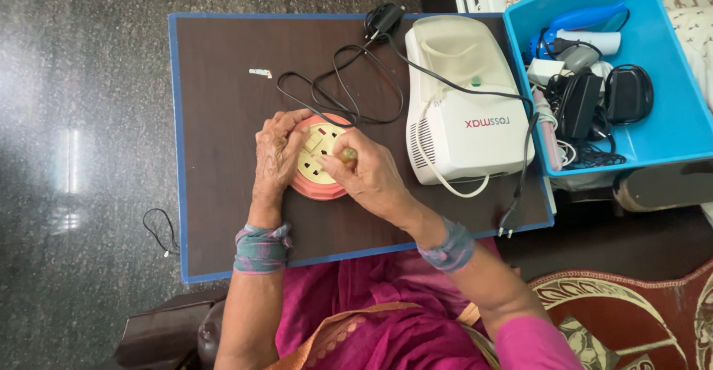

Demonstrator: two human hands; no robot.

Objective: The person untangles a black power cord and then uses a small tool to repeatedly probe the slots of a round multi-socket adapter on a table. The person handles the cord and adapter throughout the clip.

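Pink plastic forms the round extension reel (318,164), which is seen from the head camera near the middle of a dark brown table (223,118) with a blue edge. Its cream face with socket holes is turned upward.

The left hand (276,155) is closed around the left rim of the reel, with the fingers curled over the top edge, so the reel is kept flat on the table. The right hand (369,175) is placed on the right side of the reel; its fingers are pinched narrow on a small yellowish knob (347,155) on the face. Whether the knob is fixed to the reel cannot be told.

A black cable (338,88) is lying in loose loops just behind the reel, and it is led to a black adapter (384,18) at the far edge of the table. To the right of the reel a white nebuliser machine (462,103) is standing, with a thin cord over it. Further right of the reel, a blue plastic tub (668,129) with chargers and small devices is seen.

For good work, it is judged that the reel should be held firmly by the left hand, while the knob is moved steadily, and the loose loops should be kept free from knots.
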